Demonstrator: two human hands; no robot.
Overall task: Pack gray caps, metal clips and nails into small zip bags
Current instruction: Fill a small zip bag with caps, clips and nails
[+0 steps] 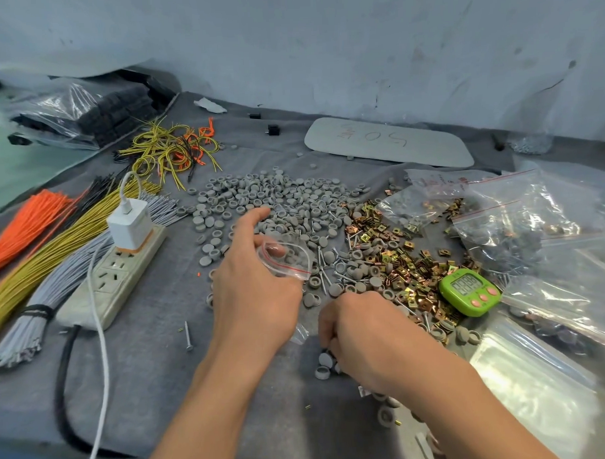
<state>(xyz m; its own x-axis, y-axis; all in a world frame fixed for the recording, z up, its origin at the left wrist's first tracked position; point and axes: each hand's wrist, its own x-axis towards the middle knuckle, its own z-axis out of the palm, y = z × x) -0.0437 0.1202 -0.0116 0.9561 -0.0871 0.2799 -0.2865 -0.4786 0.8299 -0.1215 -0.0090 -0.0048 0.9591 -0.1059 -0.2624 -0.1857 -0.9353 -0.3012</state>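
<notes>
Our left hand (255, 286) pinches a small clear red-striped zip bag (288, 264) open. Our right hand (363, 337) curls over round gray plastic caps (324, 364) on the gray worktop (162, 371); we cannot tell its grasp.

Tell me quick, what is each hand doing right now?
Left hand: holds a zip bag.
Right hand: fingers curled over caps; grip cannot be told.

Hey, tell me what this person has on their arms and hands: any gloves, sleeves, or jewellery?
The left hand and right hand are ungloved. Both forearms are bare right to the frame's edge, with no sleeve in view. No watch or band shows on either wrist, and no ring on the fingers that are visible; some right-hand fingers are hidden.
</notes>
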